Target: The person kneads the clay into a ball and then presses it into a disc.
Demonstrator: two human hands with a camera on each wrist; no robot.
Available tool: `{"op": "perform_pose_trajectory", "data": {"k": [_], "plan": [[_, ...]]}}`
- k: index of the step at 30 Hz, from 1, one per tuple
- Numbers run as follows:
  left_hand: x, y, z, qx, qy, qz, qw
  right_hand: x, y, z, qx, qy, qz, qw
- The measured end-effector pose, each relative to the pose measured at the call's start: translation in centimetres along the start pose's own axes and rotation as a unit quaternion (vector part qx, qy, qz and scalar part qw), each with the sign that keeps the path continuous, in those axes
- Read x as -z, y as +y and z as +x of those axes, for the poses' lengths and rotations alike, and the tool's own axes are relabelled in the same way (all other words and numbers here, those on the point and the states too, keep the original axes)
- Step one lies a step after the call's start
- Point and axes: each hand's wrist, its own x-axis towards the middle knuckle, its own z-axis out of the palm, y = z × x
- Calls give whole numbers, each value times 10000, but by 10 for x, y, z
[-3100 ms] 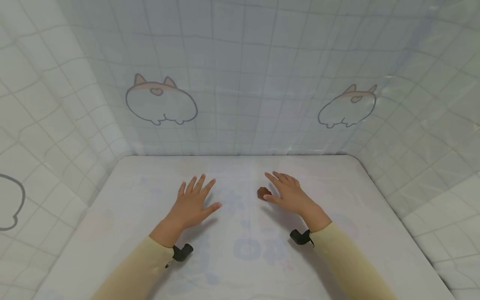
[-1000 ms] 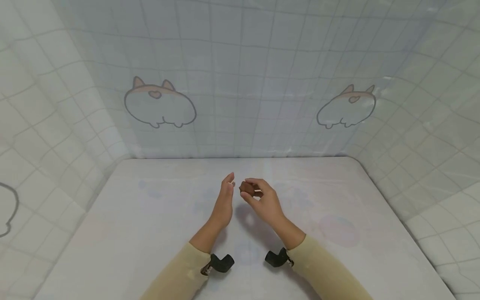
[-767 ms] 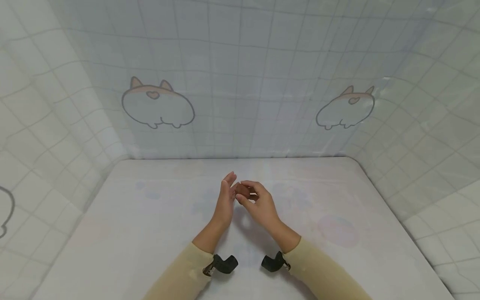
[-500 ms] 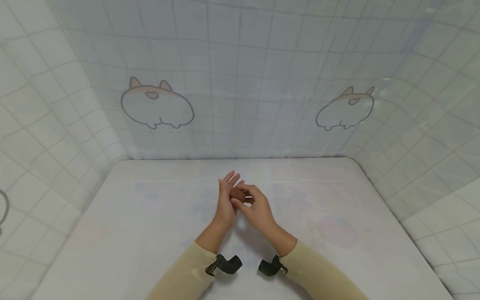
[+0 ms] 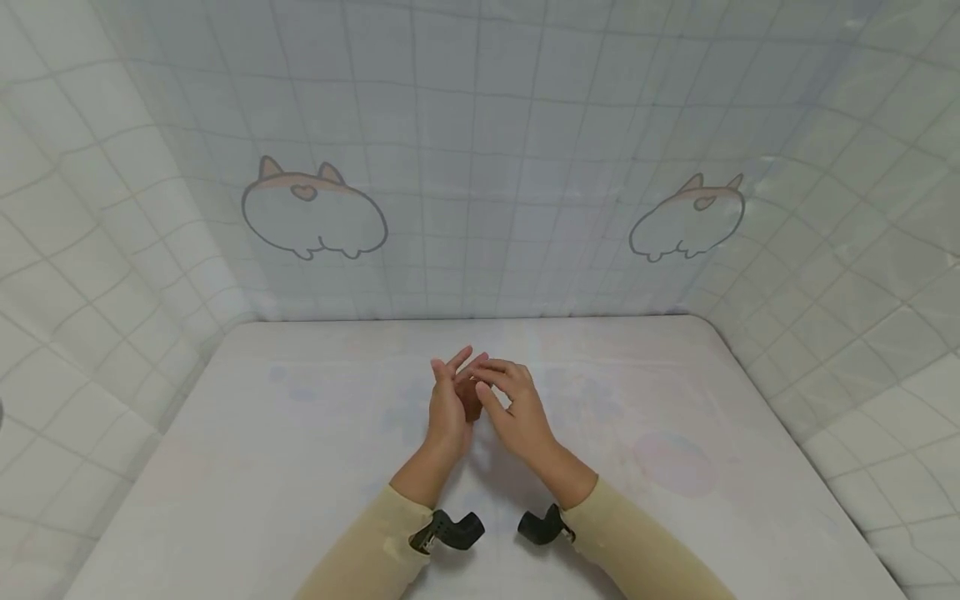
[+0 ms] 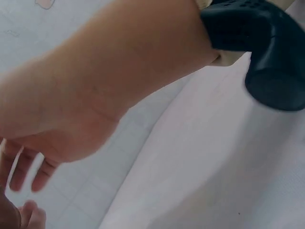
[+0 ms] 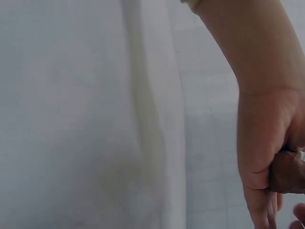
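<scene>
A small dark brown lump (image 5: 469,402) with an uneven surface lies against the palm of my left hand (image 5: 447,417), above the table. The fingers of that hand stretch out past the lump. My right hand (image 5: 522,417) is close on the lump's right side. Its fingers bend loosely over toward the left fingers, and its thumb stands off from the lump. In the right wrist view the lump (image 7: 287,174) shows partly, against a palm. The lump's exact kind is not clear. Fingers hide part of it in the head view.
Below the hands is a white table (image 5: 300,467) with faint coloured prints. Behind it rises a pale gridded wall (image 5: 480,192) with corgi-like drawings, and similar sheets stand at both sides. A black wrist device (image 5: 459,531) sits on the left sleeve, another device (image 5: 542,527) on the right.
Earlier the lump lay on the table beside my right hand. That hand picked it up and brought it to the left palm. Now the right thumb has come away from it.
</scene>
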Motion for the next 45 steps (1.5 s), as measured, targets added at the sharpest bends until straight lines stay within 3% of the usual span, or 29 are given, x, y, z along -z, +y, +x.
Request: {"op": "perform_pose_trajectory", "data": {"k": [5, 9, 14, 17, 21, 27, 34, 38, 45], "plan": [[-2, -4, 2, -55, -189, -166, 9997, 1, -2, 18, -151, 865, 338, 9956], [-1, -9, -1, -251, -712, 365, 9965, -3, -7, 35, -652, 1152, 715, 9886], [0, -12, -8, -407, -1095, 1283, 9848, -12, -7, 42, -977, 900, 428, 9902], [0, -10, -9, -571, -1157, 1171, 9847, -15, -4, 38, -979, 816, 280, 9915], [0, -8, -8, -1021, -1229, 859, 9834, -17, 0, 34, -1059, 549, 525, 9915], [2, -6, -7, -1558, -1176, 867, 9769, -23, 1, 24, -1097, -36, 870, 9902], [2, -2, -2, -1957, -1097, 1009, 9693, -29, -12, 9, -984, -318, 1133, 9882], [1, -1, 1, -1932, -990, 1261, 9680, -31, -18, 2, -746, -294, 1456, 9861], [0, -3, 1, -1557, -914, 1878, 9655, -27, -25, -5, -235, 16, 1944, 9806]]}}
